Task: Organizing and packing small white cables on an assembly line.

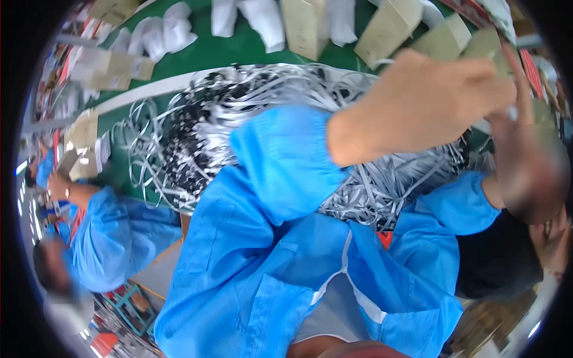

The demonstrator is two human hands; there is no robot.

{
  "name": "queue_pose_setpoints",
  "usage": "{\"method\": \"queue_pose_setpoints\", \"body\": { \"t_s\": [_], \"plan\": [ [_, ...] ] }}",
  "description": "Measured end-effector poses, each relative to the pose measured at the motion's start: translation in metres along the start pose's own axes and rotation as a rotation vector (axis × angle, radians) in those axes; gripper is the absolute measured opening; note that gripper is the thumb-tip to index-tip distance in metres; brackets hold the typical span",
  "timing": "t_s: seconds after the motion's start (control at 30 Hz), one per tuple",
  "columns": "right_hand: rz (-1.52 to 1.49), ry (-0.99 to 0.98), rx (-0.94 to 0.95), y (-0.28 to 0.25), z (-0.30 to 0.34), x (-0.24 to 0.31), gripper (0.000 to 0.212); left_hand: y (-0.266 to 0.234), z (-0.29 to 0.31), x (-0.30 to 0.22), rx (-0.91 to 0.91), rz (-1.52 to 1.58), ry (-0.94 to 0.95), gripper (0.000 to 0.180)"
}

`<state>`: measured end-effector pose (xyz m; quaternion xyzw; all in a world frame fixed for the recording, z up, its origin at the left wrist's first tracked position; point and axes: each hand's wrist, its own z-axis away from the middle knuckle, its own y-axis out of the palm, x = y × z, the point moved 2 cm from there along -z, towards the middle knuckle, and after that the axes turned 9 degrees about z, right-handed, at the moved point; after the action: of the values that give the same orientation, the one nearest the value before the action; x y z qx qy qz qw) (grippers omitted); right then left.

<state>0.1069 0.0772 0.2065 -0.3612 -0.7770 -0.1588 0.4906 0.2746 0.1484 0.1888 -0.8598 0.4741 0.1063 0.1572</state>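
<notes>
A tangled heap of silvery strips lies across the green tabletop. Over its right side, the left hand and right hand come close together, fingers narrowed; I cannot tell what they hold. Beige boxes line the far side.

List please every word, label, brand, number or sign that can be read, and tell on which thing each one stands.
None can be read.
Boxes: any print is too small or blurred to read.
Strips: no readable text.
Jacket: no readable text.
</notes>
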Motion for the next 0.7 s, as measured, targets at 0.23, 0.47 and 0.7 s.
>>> {"method": "queue_pose_setpoints", "body": {
  "t_s": [0.23, 0.47, 0.7],
  "plan": [
    [0.198, 0.468, 0.202, 0.036, -0.008, -0.018, 0.070, -0.044, -0.001, 0.024, 0.044, 0.714, -0.714, 0.018],
    [0.727, 0.089, -0.204, 0.004, 0.002, 0.022, 0.036, -0.070, -0.003, 0.029, 0.776, 0.377, -0.674, 0.022],
    [0.781, -0.658, -0.705, 0.002, -0.026, -0.031, 0.028, -0.056, -0.009, 0.013, 0.472, 0.366, -0.445, 0.018]
  ]
}}
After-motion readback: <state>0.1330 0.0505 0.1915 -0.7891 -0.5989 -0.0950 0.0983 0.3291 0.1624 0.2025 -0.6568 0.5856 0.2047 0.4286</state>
